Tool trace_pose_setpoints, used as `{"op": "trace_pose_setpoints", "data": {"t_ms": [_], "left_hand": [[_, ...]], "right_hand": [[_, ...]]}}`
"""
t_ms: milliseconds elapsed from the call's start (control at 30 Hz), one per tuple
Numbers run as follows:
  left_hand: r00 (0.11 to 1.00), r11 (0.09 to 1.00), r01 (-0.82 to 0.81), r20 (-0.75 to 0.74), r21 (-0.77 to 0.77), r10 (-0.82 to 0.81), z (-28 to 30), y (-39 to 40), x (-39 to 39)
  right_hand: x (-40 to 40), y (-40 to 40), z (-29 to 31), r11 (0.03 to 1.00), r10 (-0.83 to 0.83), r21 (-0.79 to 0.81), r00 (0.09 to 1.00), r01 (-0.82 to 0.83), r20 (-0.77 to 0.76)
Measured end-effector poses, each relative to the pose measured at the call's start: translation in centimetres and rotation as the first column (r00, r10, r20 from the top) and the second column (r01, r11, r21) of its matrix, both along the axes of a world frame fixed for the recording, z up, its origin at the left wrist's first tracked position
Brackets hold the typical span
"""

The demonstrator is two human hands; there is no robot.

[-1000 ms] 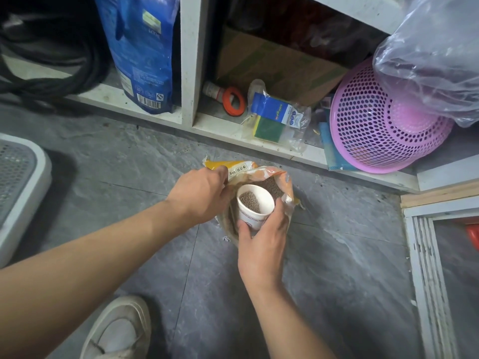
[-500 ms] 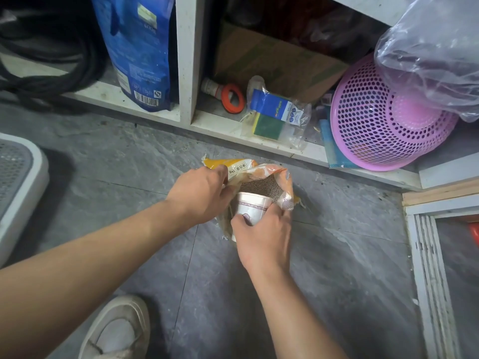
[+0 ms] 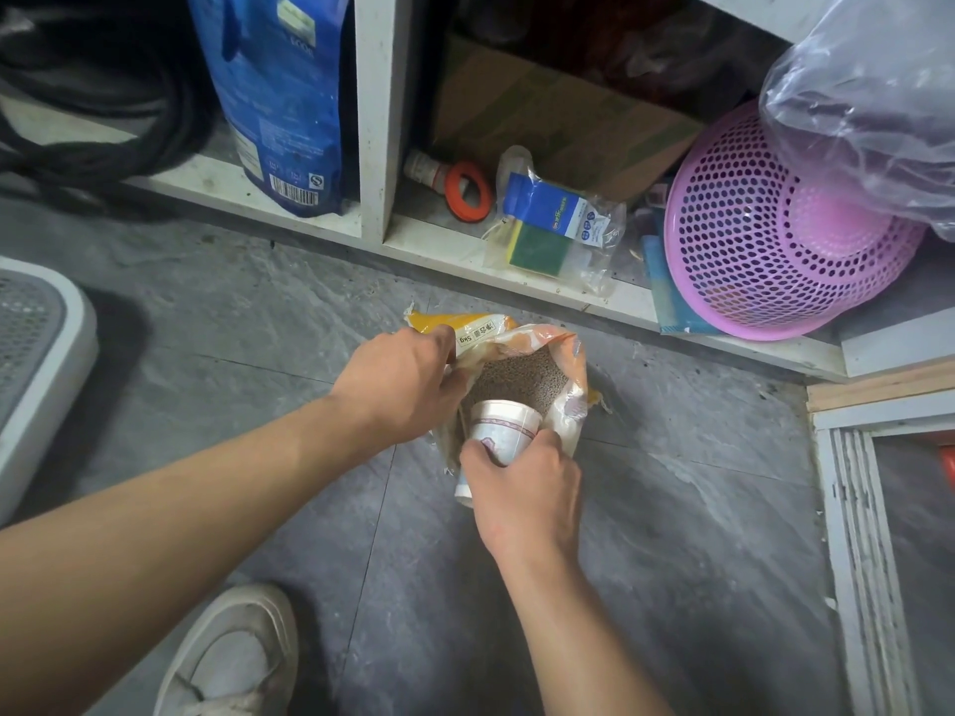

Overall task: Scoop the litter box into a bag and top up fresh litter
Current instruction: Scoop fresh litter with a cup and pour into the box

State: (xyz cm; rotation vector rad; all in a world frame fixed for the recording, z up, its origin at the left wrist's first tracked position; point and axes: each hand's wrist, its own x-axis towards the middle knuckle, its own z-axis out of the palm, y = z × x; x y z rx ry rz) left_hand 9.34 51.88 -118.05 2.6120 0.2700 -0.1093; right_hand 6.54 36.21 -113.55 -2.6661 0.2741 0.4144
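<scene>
Since a second ago I've tipped the cup (image 3: 504, 428) mouth-first into the litter (image 3: 522, 377); my right hand (image 3: 522, 488) curls round it. At ten o'clock of it, my left hand (image 3: 400, 382) pinches the bag (image 3: 568, 400) rim, on the floor (image 3: 672, 534).

"5kg" on litter bag (image 3: 480, 335)
</scene>
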Motion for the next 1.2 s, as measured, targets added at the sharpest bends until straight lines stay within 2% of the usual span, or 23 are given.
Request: {"op": "trace_pose_setpoints", "data": {"t_ms": [333, 567, 667, 767, 900, 1033, 1200], "left_hand": [[1.000, 1.000, -0.005, -0.008, -0.012, 0.005, 0.1, -0.1, 0.1], [0.999, 1.000, -0.012, -0.033, -0.014, 0.011, -0.1, 0.2, 0.1], [0.998, 0.997, -0.002, -0.058, -0.081, -0.002, -0.3, 0.7, 0.0], [0.997, 0.974, -0.012, -0.080, -0.227, -0.006, 0.1, 1.4, -0.4], [0.996, 0.949, -0.045, -0.087, -0.312, 0.019, 0.6, 2.2, -1.7], [0.994, 0.947, -0.086, -0.097, -0.310, 0.059, 1.5, 3.5, -3.9], [0.979, 0.946, -0.195, -0.112, -0.257, 0.172, 2.2, 6.3, -8.5]], "right_hand": [[0.0, -0.3, -0.5, 0.999, -0.005, 0.036, 1.000, 0.005, 0.013], [-0.7, -0.5, -1.1, 0.976, -0.015, 0.219, 0.993, -0.012, 0.119], [-1.3, -0.8, -1.3, 0.954, -0.033, 0.300, 0.987, -0.016, 0.159], [-2.2, -1.1, -1.2, 0.927, -0.043, 0.373, 0.981, -0.033, 0.192], [-2.8, -0.8, -1.1, 0.896, -0.035, 0.435, 0.966, -0.083, 0.255], [-3.0, 0.3, -0.7, 0.836, 0.000, 0.528, 0.962, -0.150, 0.273], [-4.1, 2.4, 0.2, 0.794, 0.101, 0.539, 0.935, -0.282, 0.340]]}}
